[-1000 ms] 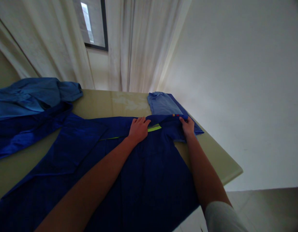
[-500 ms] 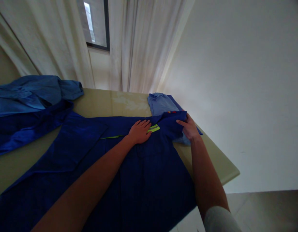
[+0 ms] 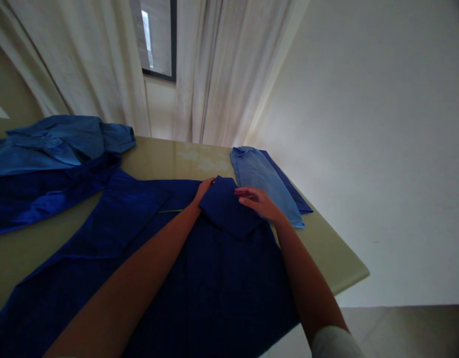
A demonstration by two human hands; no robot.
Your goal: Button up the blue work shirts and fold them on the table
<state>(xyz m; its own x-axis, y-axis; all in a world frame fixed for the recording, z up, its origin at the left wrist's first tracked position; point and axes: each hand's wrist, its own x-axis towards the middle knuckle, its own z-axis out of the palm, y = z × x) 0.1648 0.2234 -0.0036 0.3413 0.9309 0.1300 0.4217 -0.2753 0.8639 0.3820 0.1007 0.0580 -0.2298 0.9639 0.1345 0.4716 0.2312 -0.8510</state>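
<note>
A dark blue work shirt (image 3: pixel 222 278) lies spread over the table, hanging past its near edge. Its right-side sleeve (image 3: pixel 231 206) is folded inward onto the body. My left hand (image 3: pixel 204 193) grips the cuff end of that sleeve, with its fingertips partly hidden behind the cloth. Just right of the fold, my right hand (image 3: pixel 260 203) is open, fingers loosely bent and thumb apart, over or lightly touching the sleeve; I cannot tell which. The other sleeve (image 3: pixel 136 214) is also folded inward, and a thin yellow-green strip (image 3: pixel 170 211) shows beside it.
The pale table (image 3: pixel 337 263) ends in a corner at the right. Folded light blue cloth (image 3: pixel 265 179) rests on darker blue cloth (image 3: pixel 294 194) by the white wall (image 3: pixel 382 149). Crumpled blue garments (image 3: pixel 65 141) lie at left. Curtains (image 3: pixel 222 69) hang behind.
The right-side sleeve has been turned over inward, covering the yellow-green patch. My left hand has moved slightly left and taken the cuff end. My right hand has let go and shifted left.
</note>
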